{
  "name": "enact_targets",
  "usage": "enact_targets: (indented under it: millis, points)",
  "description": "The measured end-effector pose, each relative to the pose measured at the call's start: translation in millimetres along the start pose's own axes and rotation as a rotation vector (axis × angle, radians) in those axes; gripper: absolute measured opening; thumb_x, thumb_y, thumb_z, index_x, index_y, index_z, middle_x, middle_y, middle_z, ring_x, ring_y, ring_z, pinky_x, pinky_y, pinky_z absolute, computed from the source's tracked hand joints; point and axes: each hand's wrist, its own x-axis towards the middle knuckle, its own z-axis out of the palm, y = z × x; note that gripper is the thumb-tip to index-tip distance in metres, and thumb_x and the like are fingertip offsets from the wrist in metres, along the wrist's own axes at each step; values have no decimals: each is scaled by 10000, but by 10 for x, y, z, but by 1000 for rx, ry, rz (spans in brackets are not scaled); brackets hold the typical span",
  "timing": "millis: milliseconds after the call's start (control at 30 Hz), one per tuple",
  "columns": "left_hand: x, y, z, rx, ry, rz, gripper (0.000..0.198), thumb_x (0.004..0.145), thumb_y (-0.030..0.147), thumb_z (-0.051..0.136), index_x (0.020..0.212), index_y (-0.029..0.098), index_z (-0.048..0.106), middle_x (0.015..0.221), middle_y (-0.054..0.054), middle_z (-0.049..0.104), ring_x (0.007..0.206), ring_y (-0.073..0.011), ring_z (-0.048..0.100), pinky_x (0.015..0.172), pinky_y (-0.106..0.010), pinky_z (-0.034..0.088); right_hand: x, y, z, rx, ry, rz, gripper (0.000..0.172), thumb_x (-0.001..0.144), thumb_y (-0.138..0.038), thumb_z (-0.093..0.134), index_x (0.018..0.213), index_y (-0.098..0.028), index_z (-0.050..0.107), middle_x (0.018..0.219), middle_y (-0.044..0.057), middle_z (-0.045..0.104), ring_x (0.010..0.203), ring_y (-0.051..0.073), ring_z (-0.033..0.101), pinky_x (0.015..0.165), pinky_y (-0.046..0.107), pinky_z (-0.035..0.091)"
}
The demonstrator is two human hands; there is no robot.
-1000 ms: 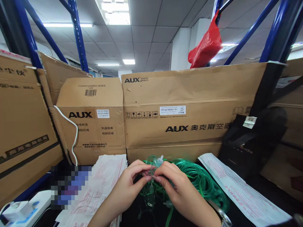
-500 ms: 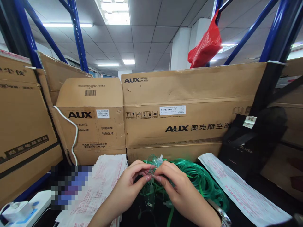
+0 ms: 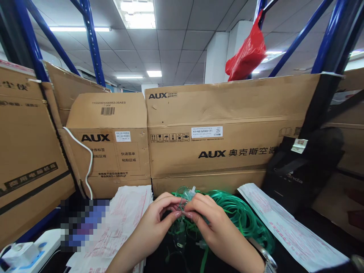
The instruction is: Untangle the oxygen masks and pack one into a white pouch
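Observation:
My left hand (image 3: 159, 216) is closed in a pinch, thumb against fingers. My right hand (image 3: 209, 218) pinches too, its fingertips meeting the left ones, a watch on its wrist. Between them they grip the edge of a clear, green-tinted plastic piece that looks like an oxygen mask (image 3: 186, 193), with a whitish connector on top. My fingers hide the exact spot they pinch. Beside the right hand lies a coil of green tubing (image 3: 241, 212). Below the fingers hang clear plastic parts (image 3: 180, 239) and a green strap (image 3: 204, 259).
White printed paper sheets or bags lie left (image 3: 125, 216) and right (image 3: 284, 227). AUX cartons (image 3: 227, 113) wall off the back. A power strip (image 3: 45, 248) sits front left and a black bag (image 3: 290, 185) right. A red plastic bag (image 3: 247, 49) hangs above from the blue rack.
Very little differs: both hands hold almost the same pose at the same spot, with only a slight shift of the fingertips and of the view.

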Motion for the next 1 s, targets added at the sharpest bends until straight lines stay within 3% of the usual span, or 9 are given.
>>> enact_targets:
  millis: [533, 800, 1000]
  points:
    - [5, 29, 35, 158, 21, 60, 196, 788, 167, 582, 957, 233, 658, 820, -18, 580, 784, -170, 544, 719, -276, 433, -35, 37, 54, 29, 132, 186, 85, 841, -158, 503, 776, -211, 512, 747, -12, 612, 728, 169, 576, 652, 274, 434]
    - [1, 9, 44, 224, 37, 60, 245, 795, 119, 561, 981, 240, 664, 832, -22, 598, 808, -170, 553, 739, -280, 429, -16, 28, 114, 28, 174, 105, 108, 834, -121, 511, 760, -196, 532, 744, -3, 599, 723, 160, 557, 687, 287, 426]
    - [11, -52, 12, 190, 71, 97, 220, 791, 116, 563, 944, 240, 662, 847, -19, 593, 821, -168, 557, 746, -281, 437, -30, 22, 49, 166, 95, 22, 179, 857, -95, 452, 897, -215, 578, 856, 14, 609, 814, 144, 566, 730, 252, 448]
